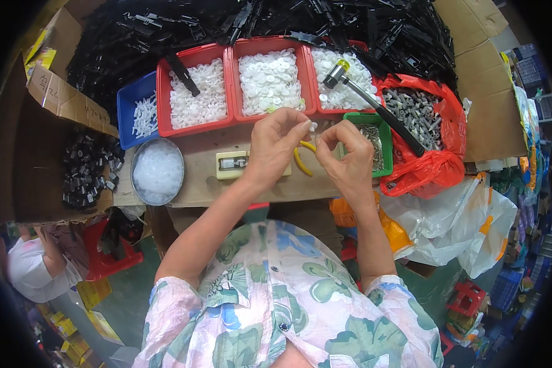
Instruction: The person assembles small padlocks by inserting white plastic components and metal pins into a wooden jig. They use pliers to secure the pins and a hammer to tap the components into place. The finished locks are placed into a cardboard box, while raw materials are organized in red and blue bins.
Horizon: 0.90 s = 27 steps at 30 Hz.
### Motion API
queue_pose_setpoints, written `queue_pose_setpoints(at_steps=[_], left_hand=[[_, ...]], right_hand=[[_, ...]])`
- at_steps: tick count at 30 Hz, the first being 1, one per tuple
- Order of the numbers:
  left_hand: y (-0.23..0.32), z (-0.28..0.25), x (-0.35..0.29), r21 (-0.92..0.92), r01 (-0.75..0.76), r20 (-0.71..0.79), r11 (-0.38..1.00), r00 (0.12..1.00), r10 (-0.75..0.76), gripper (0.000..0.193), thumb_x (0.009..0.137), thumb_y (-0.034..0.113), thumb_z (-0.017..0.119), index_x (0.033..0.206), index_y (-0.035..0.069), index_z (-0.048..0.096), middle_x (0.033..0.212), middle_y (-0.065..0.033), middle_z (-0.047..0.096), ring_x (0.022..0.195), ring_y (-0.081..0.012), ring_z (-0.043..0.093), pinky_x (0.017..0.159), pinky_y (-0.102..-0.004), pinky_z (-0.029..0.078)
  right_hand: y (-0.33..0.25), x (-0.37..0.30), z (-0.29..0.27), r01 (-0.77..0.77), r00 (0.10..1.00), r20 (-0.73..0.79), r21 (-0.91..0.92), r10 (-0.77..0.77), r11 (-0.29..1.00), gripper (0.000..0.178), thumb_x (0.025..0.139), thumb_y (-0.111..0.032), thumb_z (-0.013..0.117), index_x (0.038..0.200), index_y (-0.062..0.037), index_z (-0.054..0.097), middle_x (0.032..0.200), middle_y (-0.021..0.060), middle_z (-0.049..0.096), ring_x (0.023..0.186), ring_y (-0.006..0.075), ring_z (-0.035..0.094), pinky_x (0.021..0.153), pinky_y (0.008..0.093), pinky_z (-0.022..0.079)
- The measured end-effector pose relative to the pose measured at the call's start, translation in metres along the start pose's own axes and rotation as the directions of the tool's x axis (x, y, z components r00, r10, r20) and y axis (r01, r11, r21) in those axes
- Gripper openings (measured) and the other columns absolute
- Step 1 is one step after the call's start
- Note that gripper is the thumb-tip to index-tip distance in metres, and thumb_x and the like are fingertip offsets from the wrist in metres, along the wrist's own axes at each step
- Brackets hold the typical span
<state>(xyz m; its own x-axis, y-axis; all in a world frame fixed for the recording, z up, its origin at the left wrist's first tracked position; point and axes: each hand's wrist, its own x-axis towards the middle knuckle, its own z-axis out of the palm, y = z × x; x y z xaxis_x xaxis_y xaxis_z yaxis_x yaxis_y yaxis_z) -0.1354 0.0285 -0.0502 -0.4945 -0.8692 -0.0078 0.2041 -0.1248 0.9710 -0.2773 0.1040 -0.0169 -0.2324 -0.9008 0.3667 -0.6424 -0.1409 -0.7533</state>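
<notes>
My left hand (271, 147) pinches a small white plastic part (313, 127) between thumb and forefinger, above the work table. Close beside it, the thumb and forefinger of my right hand (348, 156) are pressed together just below that part; whatever they hold is too small to make out. Under and between my hands lies a yellow-handled tool (302, 161), mostly covered by the left hand. A cream-coloured block (230, 174) with a metal-framed recess rests on the table left of my left wrist. Red bins (275, 46) of white plastic parts stand just beyond my hands.
A hammer (374, 95) lies across the right bins. Right stand a green tray (383, 147) of metal pins and a red bag (444, 165) of grey parts. Left are a metal bowl (133, 184) and a blue bin (124, 113). Black plastic parts (325, 24) pile up behind.
</notes>
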Motion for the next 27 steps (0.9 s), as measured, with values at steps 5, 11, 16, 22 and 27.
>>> queue_pose_setpoints(at_steps=[5, 11, 16, 22, 27], left_hand=[[0.001, 0.003, -0.009, 0.366, -0.192, -0.045, 0.911, 0.974, 0.223, 0.012, 0.097, 0.009, 0.066, 0.102, -0.002, 0.066, 0.088, -0.0026, 0.068, 0.079, -0.0076, 0.063, 0.071, -0.0244, 0.052], [0.004, 0.005, -0.015, 0.309, -0.171, -0.053, 0.936, 0.979, 0.196, 0.014, 0.096, 0.01, 0.068, 0.103, -0.002, 0.067, 0.086, -0.0039, 0.069, 0.076, -0.0068, 0.063, 0.067, -0.023, 0.051], [0.017, -0.009, -0.015, -0.099, 0.231, -0.016, 0.968, 0.972, -0.234, 0.017, 0.093, 0.01, 0.07, 0.106, -0.001, 0.066, 0.086, -0.0043, 0.07, 0.071, -0.007, 0.065, 0.061, -0.0207, 0.049], [0.022, -0.022, -0.018, -0.206, 0.362, 0.004, 0.909, 0.929, -0.37, 0.019, 0.091, 0.005, 0.068, 0.109, 0.0, 0.062, 0.082, -0.0049, 0.069, 0.065, -0.01, 0.065, 0.056, -0.0211, 0.048], [0.022, -0.029, -0.023, -0.267, 0.38, 0.01, 0.886, 0.92, -0.391, 0.017, 0.092, 0.005, 0.068, 0.108, 0.001, 0.063, 0.081, -0.0054, 0.068, 0.064, -0.0109, 0.065, 0.055, -0.0207, 0.048]], right_hand=[[-0.002, -0.002, 0.003, -0.029, 0.999, -0.014, 0.0, 0.029, 1.0, 0.011, 0.08, -0.003, 0.071, 0.078, 0.002, 0.061, 0.075, 0.0114, 0.06, 0.065, 0.0242, 0.062, 0.061, 0.0357, 0.048], [0.0, -0.002, 0.004, -0.077, 0.996, 0.044, 0.101, 0.073, 0.992, 0.012, 0.083, -0.005, 0.073, 0.083, 0.0025, 0.065, 0.078, 0.0116, 0.063, 0.068, 0.0214, 0.064, 0.063, 0.034, 0.049], [-0.002, -0.002, -0.004, 0.019, 0.998, 0.052, 0.14, -0.027, 0.99, 0.009, 0.085, -0.001, 0.072, 0.091, 0.0025, 0.067, 0.084, 0.0121, 0.066, 0.075, 0.0215, 0.066, 0.067, 0.0333, 0.051], [0.001, -0.006, 0.006, 0.166, 0.98, 0.085, 0.141, -0.18, 0.976, 0.016, 0.081, 0.007, 0.071, 0.097, 0.0019, 0.068, 0.092, 0.0134, 0.068, 0.083, 0.0276, 0.069, 0.072, 0.0351, 0.054], [0.001, -0.006, 0.012, 0.266, 0.957, 0.09, 0.109, -0.276, 0.958, 0.017, 0.08, 0.008, 0.072, 0.096, 0.0018, 0.068, 0.094, 0.0136, 0.069, 0.083, 0.0293, 0.069, 0.072, 0.0364, 0.054]])
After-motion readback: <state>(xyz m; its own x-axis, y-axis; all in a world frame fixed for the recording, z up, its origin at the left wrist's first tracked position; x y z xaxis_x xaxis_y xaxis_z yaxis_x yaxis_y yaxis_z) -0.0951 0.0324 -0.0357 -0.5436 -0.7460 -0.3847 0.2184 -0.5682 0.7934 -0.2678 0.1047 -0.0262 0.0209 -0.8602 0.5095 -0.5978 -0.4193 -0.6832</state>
